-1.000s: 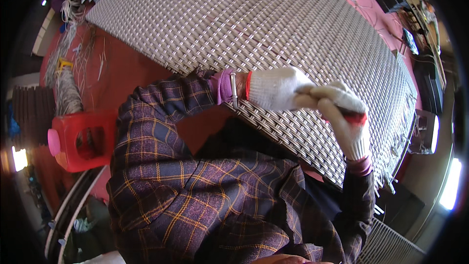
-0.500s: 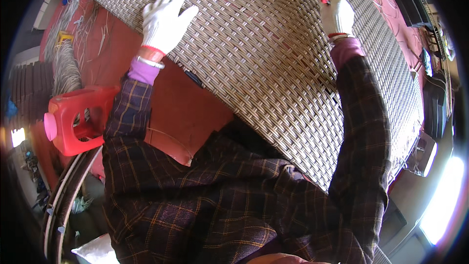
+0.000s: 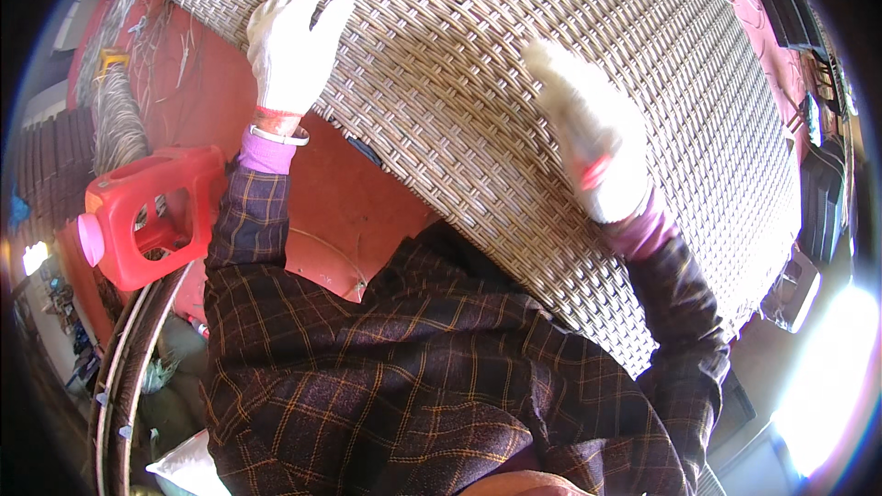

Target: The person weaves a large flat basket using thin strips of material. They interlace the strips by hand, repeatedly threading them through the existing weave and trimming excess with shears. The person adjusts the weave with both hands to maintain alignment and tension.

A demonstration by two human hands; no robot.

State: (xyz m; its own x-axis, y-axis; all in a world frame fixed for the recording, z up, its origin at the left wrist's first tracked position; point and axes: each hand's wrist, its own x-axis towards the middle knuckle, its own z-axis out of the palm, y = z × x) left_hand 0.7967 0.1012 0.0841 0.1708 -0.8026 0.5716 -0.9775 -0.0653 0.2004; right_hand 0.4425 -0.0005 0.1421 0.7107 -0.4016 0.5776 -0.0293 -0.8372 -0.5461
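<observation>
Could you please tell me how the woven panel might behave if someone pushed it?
The woven panel would probably resist creasing, as its strips interlace tightly. It seems unlikely to roll, being broad and fairly flat-looking. It may be awkward to shift, since it dwarfs the right hand.

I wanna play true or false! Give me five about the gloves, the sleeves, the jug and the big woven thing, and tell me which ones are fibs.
1. The left hand wears a white glove. True.
2. The right hand is bare. False: it wears a white glove too, though it looks blurry.
3. The red jug has a pink cap. True.
4. The jug is to the right of the woven panel. False: it is to the left.
5. The left sleeve is plaid, with a purple cuff. True.
</observation>
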